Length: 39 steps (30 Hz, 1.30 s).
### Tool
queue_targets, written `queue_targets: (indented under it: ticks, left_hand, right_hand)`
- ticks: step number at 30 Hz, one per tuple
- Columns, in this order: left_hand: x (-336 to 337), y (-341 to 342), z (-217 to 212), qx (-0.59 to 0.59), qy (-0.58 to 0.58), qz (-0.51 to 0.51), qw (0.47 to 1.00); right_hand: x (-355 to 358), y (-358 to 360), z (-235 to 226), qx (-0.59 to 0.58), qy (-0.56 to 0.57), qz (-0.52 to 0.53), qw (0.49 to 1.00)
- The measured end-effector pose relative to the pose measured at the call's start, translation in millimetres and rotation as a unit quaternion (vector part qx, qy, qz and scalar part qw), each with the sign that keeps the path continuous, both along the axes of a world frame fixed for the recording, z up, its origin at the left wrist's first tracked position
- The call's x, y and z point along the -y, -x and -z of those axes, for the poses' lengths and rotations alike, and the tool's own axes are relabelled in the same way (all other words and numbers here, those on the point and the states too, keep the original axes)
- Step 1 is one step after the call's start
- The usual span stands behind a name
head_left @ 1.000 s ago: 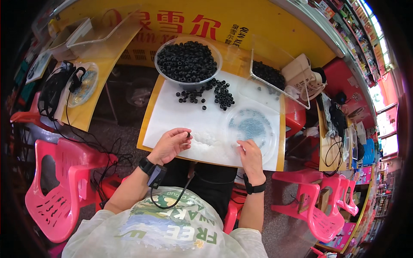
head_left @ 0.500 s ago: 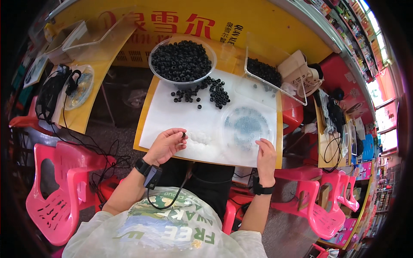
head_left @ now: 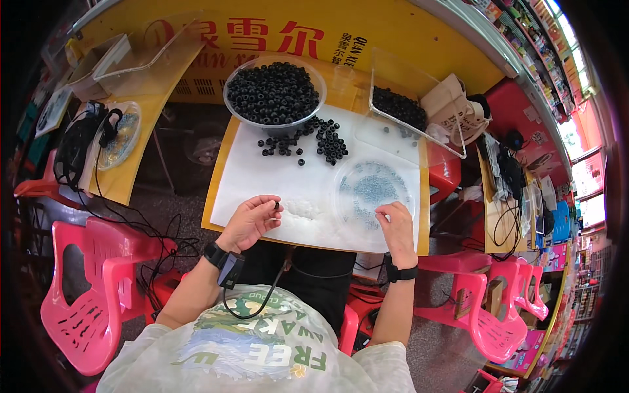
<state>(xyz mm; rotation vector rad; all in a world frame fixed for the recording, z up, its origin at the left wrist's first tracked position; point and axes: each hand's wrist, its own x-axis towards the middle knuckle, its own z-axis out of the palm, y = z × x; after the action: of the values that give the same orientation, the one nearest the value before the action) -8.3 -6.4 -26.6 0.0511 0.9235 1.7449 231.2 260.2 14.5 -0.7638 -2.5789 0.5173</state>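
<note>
My left hand (head_left: 250, 221) is closed in a pinch on a black bead (head_left: 277, 205) above the near edge of the white sheet. My right hand (head_left: 398, 229) hovers over the near right part of a clear round dish (head_left: 341, 171), fingertips pinched together. Whatever those fingertips hold, if anything, is too small to make out. Tiny pale blue beads (head_left: 370, 185) lie in the dish. Between the hands, a low patch of white grainy material (head_left: 300, 211) rests on the white sheet (head_left: 246, 175).
A large clear bowl (head_left: 228, 108) heaped with black beads stands at the back, loose black beads (head_left: 332, 145) in front of it. At back right, a tilted clear bin (head_left: 445, 148) holds more. Pink chairs (head_left: 85, 295) flank me; cables (head_left: 147, 226) hang at left.
My right hand has moved left and inward over the dish, and its fingers have come together. My left hand still pinches the bead, nearly in place.
</note>
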Motion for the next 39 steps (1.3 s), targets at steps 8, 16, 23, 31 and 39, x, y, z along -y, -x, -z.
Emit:
queue_targets:
  ticks: [8,16,23,31,39]
  left_hand:
    - [-1,0,-2,0.013,-0.006,-0.002,1.0]
    - [-16,-4,-21,0.016,-0.028,0.06,0.998]
    - [-25,-14,-42,-0.002,-0.038,0.058,0.998]
    - [-17,-14,-31,-0.007,-0.061,0.025,0.998]
    - [-15,-13,-23,0.004,-0.043,-0.019,0.999]
  right_hand:
    - [-2,4,7,0.022,-0.026,-0.035,0.999]
    - [49,33,-43,-0.078,0.138,0.058,0.986]
    - [112,83,-69,-0.136,0.215,-0.051,0.966]
    - [127,102,-59,-0.112,0.156,-0.106,0.976]
    - [137,112,-40,-0.088,-0.028,-0.141,0.986]
